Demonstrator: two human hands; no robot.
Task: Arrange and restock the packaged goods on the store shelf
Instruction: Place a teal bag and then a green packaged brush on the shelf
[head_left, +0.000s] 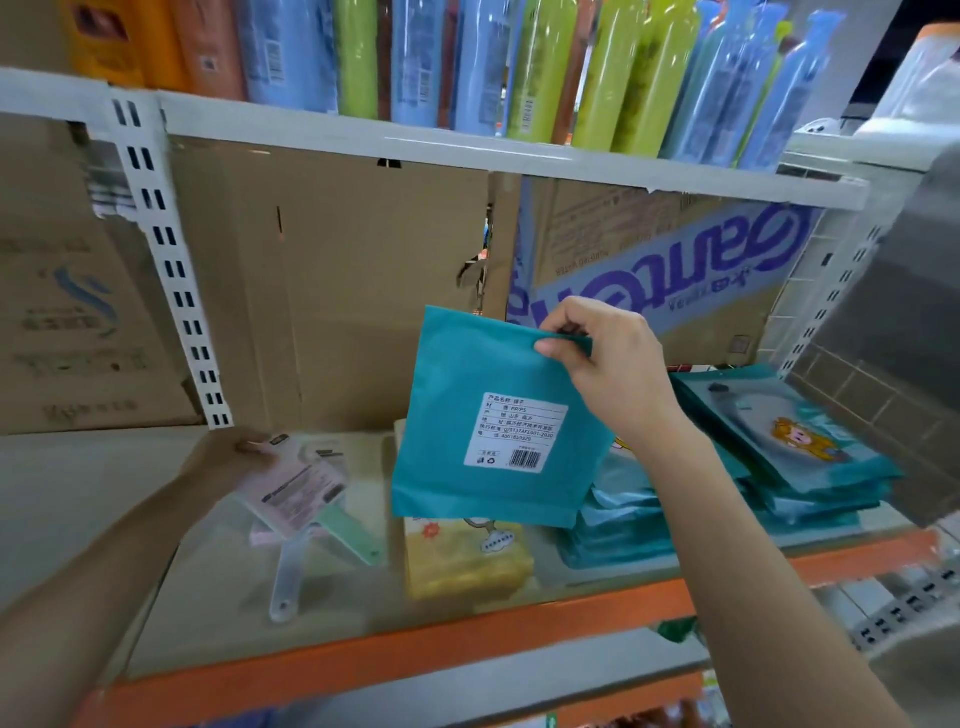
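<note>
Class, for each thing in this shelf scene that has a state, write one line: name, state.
teal packet, lifted, label towards camera
right hand, pinches teal packet's top corner
left hand, grips pink packet
teal stack, lying flat at the right
yellow packet, lying flat
bottles, standing upright

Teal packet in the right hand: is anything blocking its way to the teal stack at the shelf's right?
Nothing visible does. The right hand pinches the teal packet by its top corner, above a yellow packet; the teal stack lies uncovered to its right.

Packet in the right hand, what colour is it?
The packet is teal with a white label; head view.
</note>
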